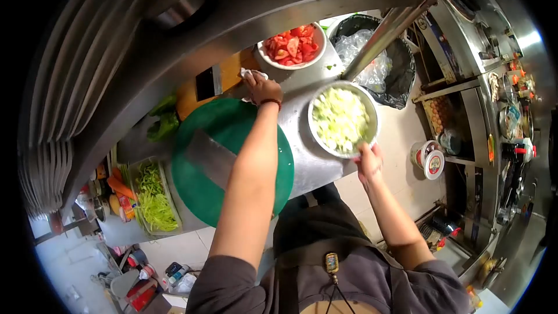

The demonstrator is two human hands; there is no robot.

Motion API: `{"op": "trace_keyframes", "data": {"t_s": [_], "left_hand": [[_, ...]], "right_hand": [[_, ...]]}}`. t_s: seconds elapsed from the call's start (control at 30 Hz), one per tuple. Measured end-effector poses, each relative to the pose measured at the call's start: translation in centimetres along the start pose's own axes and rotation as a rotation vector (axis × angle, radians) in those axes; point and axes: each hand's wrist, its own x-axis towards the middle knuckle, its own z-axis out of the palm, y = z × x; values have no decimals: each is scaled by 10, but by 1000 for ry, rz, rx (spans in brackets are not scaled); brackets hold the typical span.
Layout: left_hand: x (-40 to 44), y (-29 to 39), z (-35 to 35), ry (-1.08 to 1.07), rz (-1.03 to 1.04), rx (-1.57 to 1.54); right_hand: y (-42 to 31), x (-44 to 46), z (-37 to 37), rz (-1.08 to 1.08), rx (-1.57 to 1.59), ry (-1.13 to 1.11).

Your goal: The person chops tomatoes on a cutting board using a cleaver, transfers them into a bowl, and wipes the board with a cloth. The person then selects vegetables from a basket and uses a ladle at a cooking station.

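Observation:
My left hand (263,89) is closed on a crumpled white cloth (253,74), at the edge of a wooden board (230,70); whether it is cloth or paper is hard to make out. My right hand (369,163) grips the near rim of a bowl of chopped pale-green vegetable (341,120), at the right edge of the metal counter (296,122). Beyond the hands stands a white bowl of cut tomatoes (292,46). Under my left forearm lies a round green cutting board (267,180), with a wide grey blade (209,154) on it, partly hidden by the arm.
Green peppers (165,125) and a tray of sliced greens (156,200) are left of the board, beside carrots (120,187). A black-lined bin (401,75) and a white tub (427,159) stand on the floor at right. A metal post (381,38) rises near the bowls.

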Motion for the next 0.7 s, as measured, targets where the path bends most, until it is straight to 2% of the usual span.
{"op": "trace_keyframes", "data": {"t_s": [0.07,0.13,0.2,0.27,0.37,0.43,0.53,0.57,0.63,0.7], "left_hand": [[-5,7,34,356,-191,11],[-21,21,32,274,-235,92],[-29,26,36,115,-125,373],[-45,29,41,101,-56,376],[-82,43,41,-24,68,369],[-136,48,46,-33,229,234],[-211,68,64,-87,177,233],[-230,84,80,-30,162,220],[-228,124,119,64,173,101],[-186,193,167,74,231,-163]], "right_hand": [[1,-21,-41,80,138,54],[4,-36,-92,89,98,94],[-5,-54,-121,-6,126,124],[5,-55,-172,-66,87,128],[-3,-57,-202,-121,93,194],[-3,-57,-225,-152,71,170],[-8,-62,-236,-200,49,223],[-7,-65,-241,-194,80,234],[-15,-74,-238,-222,79,298],[-22,-89,-244,-229,16,360]]}}
